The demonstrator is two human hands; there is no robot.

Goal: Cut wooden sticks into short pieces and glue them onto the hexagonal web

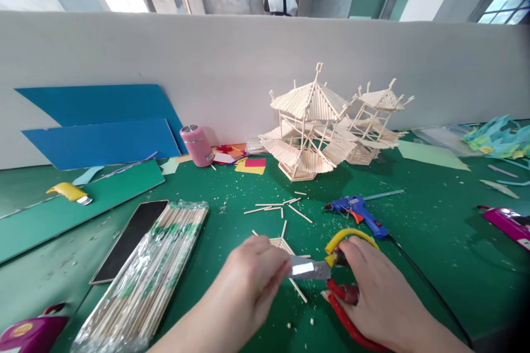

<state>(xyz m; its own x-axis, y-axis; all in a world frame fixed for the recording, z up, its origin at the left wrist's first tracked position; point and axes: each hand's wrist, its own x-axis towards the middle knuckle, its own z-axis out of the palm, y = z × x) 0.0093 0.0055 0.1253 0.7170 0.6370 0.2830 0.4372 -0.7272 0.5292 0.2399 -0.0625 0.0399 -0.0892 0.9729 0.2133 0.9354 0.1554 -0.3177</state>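
My right hand [372, 281] grips a pair of cutters [310, 268] with one yellow and one red handle. Their handles stand apart, and the wide silver jaw points left. Fingers pinched, my left hand [252, 281] is at the tip of that jaw; what it holds, if anything, is hidden. Beneath both hands, a small frame of thin wooden sticks [282, 242] lies on the green table, partly covered by the left hand. Several loose cut sticks [275, 207] are scattered just beyond it.
Two joined stick pavilions [310, 105] stand at the back. A blue glue gun [358, 212] with its cord is on the right. To the left are a wrapped bundle of sticks [153, 270], a dark phone-like slab [132, 240], a yellow box cutter [70, 193] and a pink cup [196, 146].
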